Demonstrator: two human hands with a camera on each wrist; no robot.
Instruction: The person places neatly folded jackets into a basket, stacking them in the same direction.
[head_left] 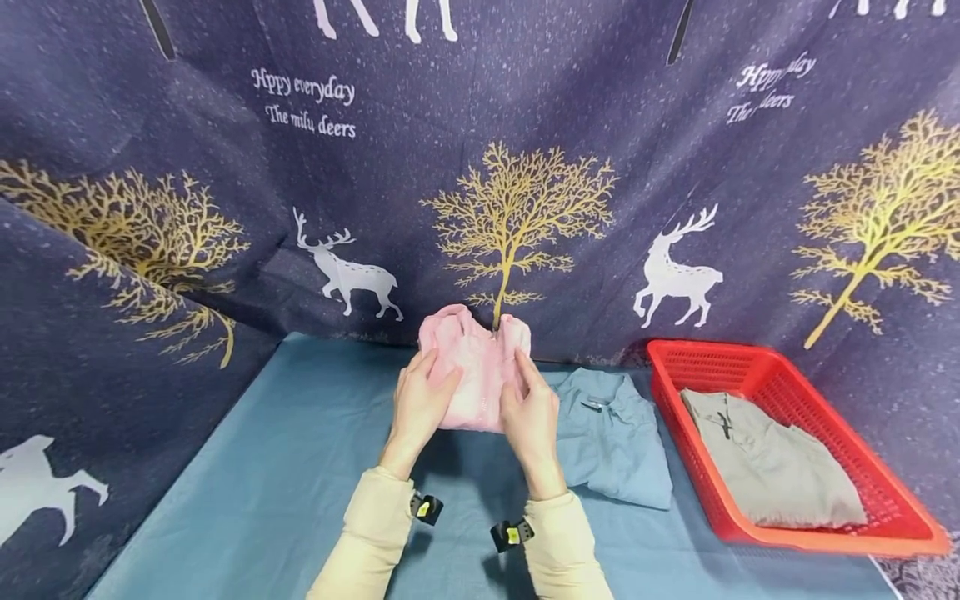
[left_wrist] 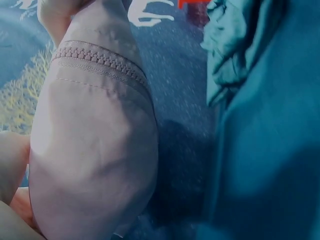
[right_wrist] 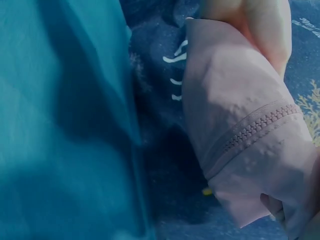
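Garment position: the pink garment (head_left: 474, 367) sits at the centre of the head view, lifted off the teal tabletop (head_left: 285, 467) and held up in front of the deer-print backdrop (head_left: 525, 125).
Direction from hands: it lies directly between them and just above the fingertips, toward the top of the frame.
Long axis: roughly upright in the frame, bunched wider at the top and narrower at the bottom edge.
Nearer hand: neither; both are on it, one at each side.
Left hand (head_left: 422, 404): fingers pressed flat against the left side of the bundle, thumb behind, so it holds the cloth.
Right hand (head_left: 531, 412): grips the right side likewise, fingers pointing up the fabric.
Garment look: pale pink, smooth thin cloth, folded into a compact bundle; the wrist views show a matching pink zipper (left_wrist: 100, 62) running across it.
Right of centre: a folded blue shirt (head_left: 611, 433) lies on the table just beside the right hand.
Far right: a red basket (head_left: 862, 542) holds a grey-beige folded garment (head_left: 772, 462).
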